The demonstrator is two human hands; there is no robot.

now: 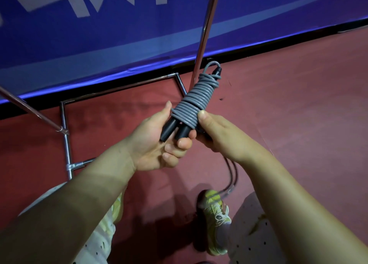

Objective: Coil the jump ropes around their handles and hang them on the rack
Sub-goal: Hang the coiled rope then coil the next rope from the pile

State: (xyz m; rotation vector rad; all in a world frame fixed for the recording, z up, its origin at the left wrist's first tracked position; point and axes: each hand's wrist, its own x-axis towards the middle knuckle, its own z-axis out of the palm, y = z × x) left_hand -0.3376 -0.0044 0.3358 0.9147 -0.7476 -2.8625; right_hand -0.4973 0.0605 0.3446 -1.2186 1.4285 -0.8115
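A grey jump rope is wound in many tight turns around its two black handles, which lie side by side and point up and to the right. My left hand grips the lower handle ends from the left. My right hand holds the bundle from the right, thumb pressed on the lowest turns. A loose length of rope hangs down from under my right hand toward the floor. Behind the bundle rises the chrome upright of the rack.
The rack's chrome base frame lies on the red floor at the left, with a slanted bar crossing above it. A blue banner runs along the back. My shoe stands below the hands.
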